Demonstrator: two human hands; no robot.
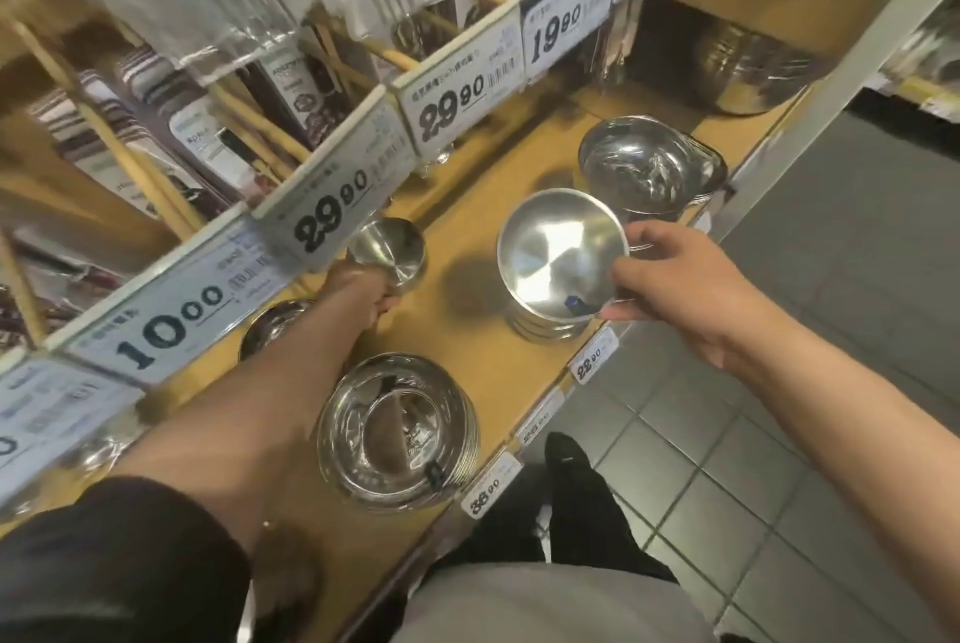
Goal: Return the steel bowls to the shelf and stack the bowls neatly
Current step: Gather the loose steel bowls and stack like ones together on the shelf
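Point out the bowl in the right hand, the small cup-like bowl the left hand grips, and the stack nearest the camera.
matte bowl [558, 247], head view, inner bottom.
small bowl [387, 244], head view, inside wall.
near stack [384, 429], head view, top bowl's inside.

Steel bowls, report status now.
Left hand grips small bowl at shelf back. Right hand pinches matte bowl rim atop its stack. Nothing blocking.

shelf price tags [540, 420] blurred, large pot [753, 65] cropped
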